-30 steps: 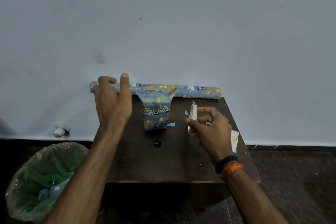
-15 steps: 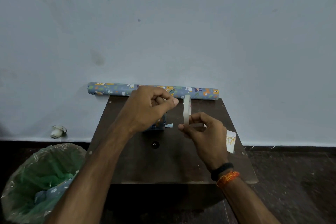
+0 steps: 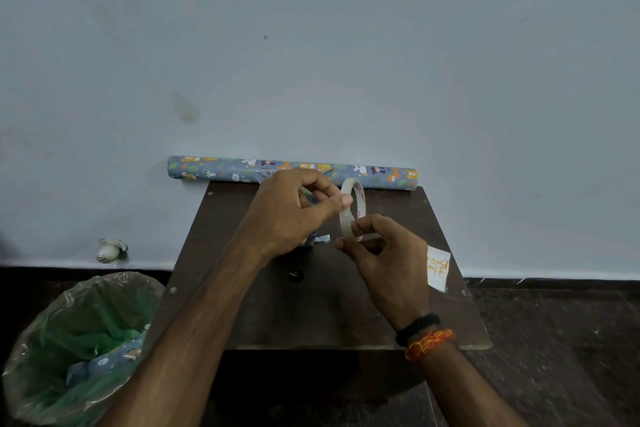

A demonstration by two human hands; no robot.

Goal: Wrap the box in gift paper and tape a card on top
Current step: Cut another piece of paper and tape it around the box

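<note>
My right hand (image 3: 384,253) holds a ring of clear tape (image 3: 351,211) upright over the small dark table (image 3: 311,308). My left hand (image 3: 294,211) pinches at the ring's rim with thumb and forefinger, at the tape's end. The box, wrapped in blue animal-print paper (image 3: 313,239), stands behind my left hand and is mostly hidden; only slivers of it show. A white card (image 3: 438,269) with orange writing lies at the table's right edge, just beyond my right wrist.
A roll of the same gift paper (image 3: 225,172) lies along the wall at the table's back edge. A bin lined with a green bag (image 3: 69,347) stands on the floor at the left, with paper scraps inside. A small white object (image 3: 110,250) sits by the skirting.
My left hand came from the table's left back corner across to the tape ring and now pinches at its rim. My right hand turned the ring upright and lifted it slightly.
</note>
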